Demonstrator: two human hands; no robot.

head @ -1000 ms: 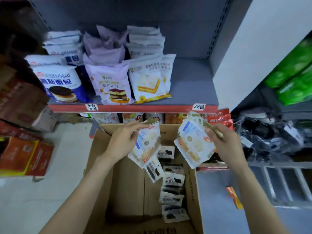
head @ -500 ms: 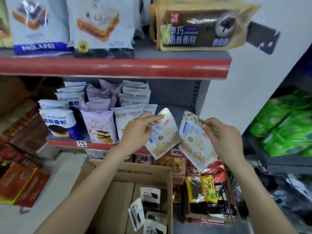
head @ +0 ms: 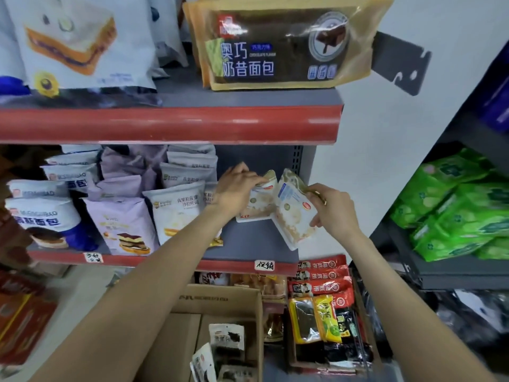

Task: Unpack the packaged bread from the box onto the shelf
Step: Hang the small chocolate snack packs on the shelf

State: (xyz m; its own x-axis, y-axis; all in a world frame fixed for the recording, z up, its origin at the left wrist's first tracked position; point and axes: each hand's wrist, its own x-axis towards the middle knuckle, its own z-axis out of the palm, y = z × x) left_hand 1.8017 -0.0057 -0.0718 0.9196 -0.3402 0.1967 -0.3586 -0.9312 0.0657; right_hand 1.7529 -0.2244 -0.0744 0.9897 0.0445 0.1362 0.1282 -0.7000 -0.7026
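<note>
Person standing at a grey shelf with a red front edge, both arms reaching in over its bare right end

Left hand is gripping the top of a white bread packet, fingers curled over the upper seal; the packet's bottom edge is resting on the shelf surface, the pack standing roughly upright just right of the white toast bags

Right hand is pinching a second white bread packet by its top corner and right edge, holding it tilted, its lower end hanging just above the shelf, its left edge touching or overlapping the first packet

Cardboard box is sitting open on the floor below the shelf, between the two forearms, with several small black-and-white packets lying inside

Lavender cake bags and blue-and-white bread bags are filling the shelf's left side

Brown chocolate bread pack is standing on the shelf above
</note>
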